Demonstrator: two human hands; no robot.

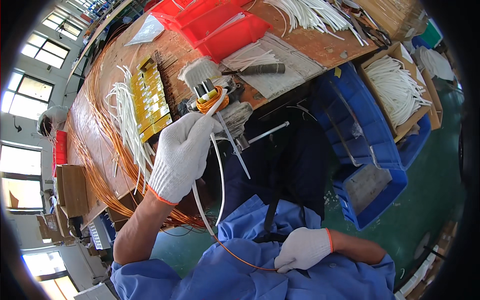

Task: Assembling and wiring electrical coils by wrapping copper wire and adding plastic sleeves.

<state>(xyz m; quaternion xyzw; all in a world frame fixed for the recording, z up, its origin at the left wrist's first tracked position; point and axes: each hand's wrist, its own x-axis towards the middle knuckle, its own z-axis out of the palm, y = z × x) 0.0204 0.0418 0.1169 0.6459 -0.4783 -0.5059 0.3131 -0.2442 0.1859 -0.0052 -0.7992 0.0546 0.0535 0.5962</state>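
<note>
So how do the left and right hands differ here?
The left hand is raised beside the coil; the right hand is low, over the blue shirt. The left hand holds white sleeving; the right hand pinches copper wire. Both wear white, orange-cuffed gloves.
</note>
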